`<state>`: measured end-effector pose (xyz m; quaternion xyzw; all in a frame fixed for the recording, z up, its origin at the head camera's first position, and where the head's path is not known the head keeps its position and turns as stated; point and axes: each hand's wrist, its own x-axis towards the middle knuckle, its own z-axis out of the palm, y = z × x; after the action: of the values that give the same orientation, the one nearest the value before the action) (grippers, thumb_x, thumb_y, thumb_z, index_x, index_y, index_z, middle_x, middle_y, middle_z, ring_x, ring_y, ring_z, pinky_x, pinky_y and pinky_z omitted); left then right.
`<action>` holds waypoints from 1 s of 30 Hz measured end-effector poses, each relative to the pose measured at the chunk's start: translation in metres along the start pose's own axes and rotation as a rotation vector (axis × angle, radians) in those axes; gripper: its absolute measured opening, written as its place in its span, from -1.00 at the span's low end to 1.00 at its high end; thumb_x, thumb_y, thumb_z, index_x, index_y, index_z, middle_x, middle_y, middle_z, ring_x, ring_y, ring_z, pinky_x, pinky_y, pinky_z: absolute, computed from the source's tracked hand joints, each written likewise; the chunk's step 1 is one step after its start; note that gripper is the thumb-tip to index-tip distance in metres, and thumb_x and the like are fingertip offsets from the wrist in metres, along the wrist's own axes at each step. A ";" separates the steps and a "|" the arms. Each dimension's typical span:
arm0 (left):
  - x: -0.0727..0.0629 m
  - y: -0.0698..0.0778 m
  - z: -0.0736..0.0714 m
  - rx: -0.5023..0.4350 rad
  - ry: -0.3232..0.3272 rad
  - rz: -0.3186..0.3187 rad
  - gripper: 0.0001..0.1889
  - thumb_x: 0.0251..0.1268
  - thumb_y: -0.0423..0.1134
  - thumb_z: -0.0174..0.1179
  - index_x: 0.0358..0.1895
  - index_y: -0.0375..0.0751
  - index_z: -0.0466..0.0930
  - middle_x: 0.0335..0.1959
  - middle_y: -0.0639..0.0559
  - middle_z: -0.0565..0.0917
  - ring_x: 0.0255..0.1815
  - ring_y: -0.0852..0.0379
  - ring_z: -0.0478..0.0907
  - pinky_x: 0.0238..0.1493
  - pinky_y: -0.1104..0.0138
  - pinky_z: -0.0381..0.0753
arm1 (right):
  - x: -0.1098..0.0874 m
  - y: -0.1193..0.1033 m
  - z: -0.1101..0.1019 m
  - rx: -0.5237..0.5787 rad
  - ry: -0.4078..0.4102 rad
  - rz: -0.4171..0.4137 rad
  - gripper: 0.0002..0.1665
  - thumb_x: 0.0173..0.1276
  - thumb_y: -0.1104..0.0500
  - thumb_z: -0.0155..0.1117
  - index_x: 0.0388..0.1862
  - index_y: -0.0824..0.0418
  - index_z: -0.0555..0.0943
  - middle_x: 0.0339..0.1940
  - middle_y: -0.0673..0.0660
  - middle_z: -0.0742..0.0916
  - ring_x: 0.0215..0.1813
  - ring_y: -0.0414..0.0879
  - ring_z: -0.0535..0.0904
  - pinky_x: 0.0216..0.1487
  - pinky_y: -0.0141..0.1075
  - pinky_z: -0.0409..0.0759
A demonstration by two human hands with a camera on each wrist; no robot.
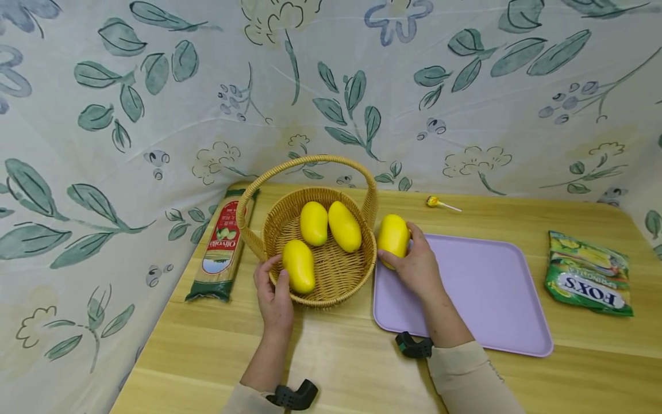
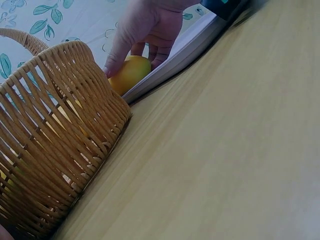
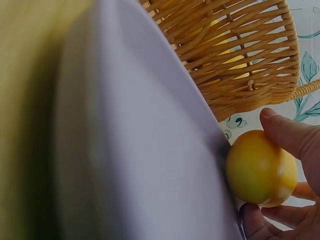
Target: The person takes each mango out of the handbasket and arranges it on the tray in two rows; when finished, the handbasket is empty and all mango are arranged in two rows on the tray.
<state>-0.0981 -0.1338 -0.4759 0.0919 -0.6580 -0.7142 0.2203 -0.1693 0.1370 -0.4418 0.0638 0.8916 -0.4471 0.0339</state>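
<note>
In the head view a wicker basket (image 1: 338, 282) with a tall handle holds three yellow mangoes (image 1: 298, 267). My left hand (image 1: 275, 299) grips the basket's near-left rim, its thumb and fingertips close beside the nearest mango; the left wrist view hides nearly all of this hand. Between thumb and fingers, my right hand (image 1: 421, 267) holds another mango (image 1: 393, 238), just right of the basket. That mango (image 3: 260, 167) is at the far-left edge of a lilac tray (image 1: 481, 287); whether it touches the tray I cannot tell.
A red and green pack of spaghetti (image 1: 222, 241) lies left of the basket. Behind the tray is a small lollipop (image 1: 437, 202). A green FOX'S bag (image 1: 589, 276) lies to the right. Patterned cloth (image 1: 331, 86) hangs behind the wooden table (image 1: 351, 362).
</note>
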 end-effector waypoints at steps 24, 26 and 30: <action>-0.002 0.000 0.000 0.015 -0.005 0.008 -0.66 0.46 -0.42 -0.03 0.24 -0.34 0.45 0.50 -0.15 0.17 0.63 0.02 -0.02 0.59 -0.02 -0.01 | -0.003 -0.004 -0.018 -0.069 -0.012 0.004 0.31 0.20 -0.21 0.52 0.69 0.21 -0.03 0.62 0.39 0.26 0.48 0.34 0.34 0.42 0.27 0.33; -0.002 0.001 0.000 0.012 -0.004 0.011 -0.66 0.46 -0.42 -0.03 0.24 -0.35 0.45 0.49 -0.16 0.17 0.62 0.01 0.00 0.59 -0.02 0.00 | -0.004 -0.006 -0.022 -0.071 -0.007 0.012 0.30 0.20 -0.20 0.52 0.69 0.21 -0.02 0.61 0.40 0.27 0.39 0.33 0.42 0.34 0.22 0.43; -0.002 0.000 0.000 0.014 -0.002 0.017 -0.66 0.47 -0.42 -0.03 0.24 -0.36 0.44 0.51 -0.16 0.17 0.64 -0.04 -0.05 0.60 -0.05 -0.05 | -0.005 -0.009 -0.024 -0.074 -0.028 0.031 0.23 0.25 -0.16 0.49 0.68 0.20 0.02 0.57 0.39 0.33 0.18 0.25 0.55 0.11 0.04 0.59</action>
<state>-0.0965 -0.1335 -0.4766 0.0870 -0.6641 -0.7077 0.2250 -0.1658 0.1508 -0.4198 0.0701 0.9057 -0.4143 0.0557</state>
